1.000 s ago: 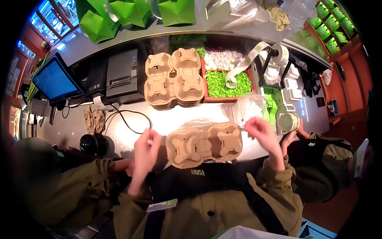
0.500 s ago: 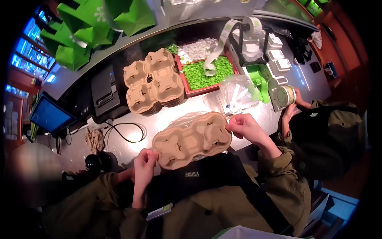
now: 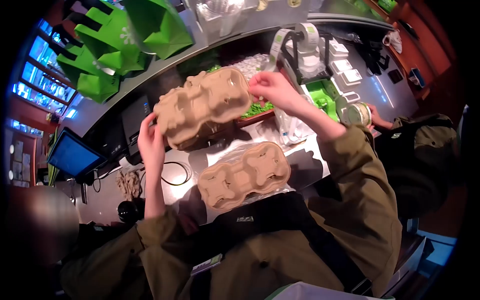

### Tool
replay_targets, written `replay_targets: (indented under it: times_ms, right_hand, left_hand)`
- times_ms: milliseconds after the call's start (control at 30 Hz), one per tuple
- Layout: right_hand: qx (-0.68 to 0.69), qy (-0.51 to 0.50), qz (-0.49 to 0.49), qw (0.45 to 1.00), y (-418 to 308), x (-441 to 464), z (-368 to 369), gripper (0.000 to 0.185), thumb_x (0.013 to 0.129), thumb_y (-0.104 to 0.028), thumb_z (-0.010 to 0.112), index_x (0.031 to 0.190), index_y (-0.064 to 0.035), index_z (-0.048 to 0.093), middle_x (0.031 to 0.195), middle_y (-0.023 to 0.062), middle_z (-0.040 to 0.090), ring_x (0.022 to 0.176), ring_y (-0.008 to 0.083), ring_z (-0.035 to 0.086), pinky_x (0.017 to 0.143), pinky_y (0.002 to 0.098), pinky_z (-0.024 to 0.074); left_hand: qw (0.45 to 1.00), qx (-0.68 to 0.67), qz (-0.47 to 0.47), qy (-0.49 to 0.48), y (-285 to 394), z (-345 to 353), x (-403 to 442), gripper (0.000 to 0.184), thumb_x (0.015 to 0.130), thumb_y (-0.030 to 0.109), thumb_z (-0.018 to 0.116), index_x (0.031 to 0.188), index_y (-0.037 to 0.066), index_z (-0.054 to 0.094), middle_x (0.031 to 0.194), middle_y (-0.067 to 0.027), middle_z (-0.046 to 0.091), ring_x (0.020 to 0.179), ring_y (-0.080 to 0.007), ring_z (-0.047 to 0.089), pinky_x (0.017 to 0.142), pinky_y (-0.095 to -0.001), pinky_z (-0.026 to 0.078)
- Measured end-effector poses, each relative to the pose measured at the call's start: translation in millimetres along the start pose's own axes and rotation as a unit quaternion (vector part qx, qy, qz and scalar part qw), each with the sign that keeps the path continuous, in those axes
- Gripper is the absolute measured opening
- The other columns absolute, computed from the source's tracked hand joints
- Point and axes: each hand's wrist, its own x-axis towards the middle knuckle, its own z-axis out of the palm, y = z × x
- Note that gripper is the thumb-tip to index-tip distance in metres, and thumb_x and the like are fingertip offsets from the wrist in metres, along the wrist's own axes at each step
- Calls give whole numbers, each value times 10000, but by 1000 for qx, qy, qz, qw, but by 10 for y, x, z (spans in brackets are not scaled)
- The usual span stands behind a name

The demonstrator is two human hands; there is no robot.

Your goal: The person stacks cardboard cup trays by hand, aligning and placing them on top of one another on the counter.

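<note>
A brown moulded-pulp cup carrier point(image 3: 206, 106) is between my two hands, over the place of the carrier stack and hiding most of it. My left hand point(image 3: 151, 140) grips its left end, with the fingers partly behind the edge. At the opposite end, my right hand point(image 3: 270, 89) pinches the upper right edge. Another two-cup pulp carrier point(image 3: 245, 176) lies close to my apron on clear plastic wrap, with neither hand touching it.
A label printer point(image 3: 307, 55), a red tray point(image 3: 262, 117) of green and white pieces, and green bags point(image 3: 107, 42) stand at the back. On the left are a tablet point(image 3: 75, 152) and cables. At right, a co-worker's hand holds a round tub point(image 3: 359, 115).
Both hands have let go of the near carrier, which stays on the counter. They have moved forward and left to the stack and now hold another carrier there.
</note>
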Motion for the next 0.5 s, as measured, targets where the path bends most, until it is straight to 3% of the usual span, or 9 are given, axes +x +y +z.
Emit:
replay_targets:
  times_ms: [133, 167, 200, 267, 333, 367, 467, 500]
  right_hand:
    - [-15, 47, 37, 998, 424, 896, 211, 131, 754, -54, 558, 844, 36, 526, 697, 48, 549, 612, 91, 535, 505, 208, 446]
    - [-20, 109, 7, 994, 627, 1126, 304, 83, 697, -28, 538, 753, 32, 538, 610, 74, 562, 487, 130, 544, 442, 258, 449]
    - [-47, 113, 15, 992, 696, 1243, 356, 75, 688, -35, 544, 730, 24, 564, 588, 75, 574, 492, 131, 552, 446, 269, 450]
    - [-148, 121, 28, 981, 818, 1420, 440, 74, 723, -10, 549, 777, 40, 546, 620, 70, 571, 491, 114, 542, 442, 219, 445]
    - [-122, 97, 85, 984, 984, 1518, 471, 62, 722, -11, 544, 760, 37, 555, 612, 69, 571, 499, 110, 546, 435, 219, 444]
    - [-109, 86, 113, 984, 994, 1552, 475, 58, 722, -11, 542, 751, 35, 560, 608, 69, 571, 503, 108, 548, 432, 219, 443]
    - [-105, 84, 141, 981, 1087, 1553, 492, 54, 709, 0, 548, 743, 36, 568, 615, 72, 576, 505, 110, 552, 435, 219, 447]
    - [-102, 95, 156, 978, 1104, 1559, 481, 46, 697, -12, 562, 702, 32, 573, 589, 81, 575, 482, 114, 543, 435, 222, 449]
  left_hand:
    - [976, 201, 48, 63, -408, -20, 691, 235, 800, 78, 472, 1008, 26, 565, 744, -135, 605, 659, -178, 573, 638, -286, 443]
    - [968, 228, 71, 77, -567, -18, 824, 240, 798, 68, 457, 1005, 25, 568, 777, -151, 608, 703, -222, 586, 662, -306, 448]
    - [959, 254, 93, 89, -735, -29, 936, 246, 795, 58, 442, 1002, 24, 571, 810, -167, 611, 747, -267, 599, 687, -326, 452]
    - [951, 307, 5, -24, -760, -69, 1009, 259, 799, 120, 466, 1016, 24, 570, 883, -182, 604, 871, -296, 583, 758, -342, 443]
    - [963, 263, -30, -43, -751, -20, 937, 302, 804, 171, 482, 1057, 20, 550, 959, -182, 589, 946, -295, 554, 811, -336, 424]
    - [970, 239, -34, -42, -771, -8, 919, 367, 806, 204, 496, 1121, 17, 507, 1110, -203, 513, 1054, -313, 481, 886, -343, 376]
    - [956, 261, 114, -64, -799, 119, 832, 418, 802, 224, 508, 1168, 26, 468, 1234, -221, 395, 1142, -340, 384, 946, -364, 313]
    - [948, 285, 126, -72, -803, 179, 824, 451, 798, 245, 520, 1190, 36, 447, 1266, -225, 348, 1168, -358, 336, 964, -381, 282]
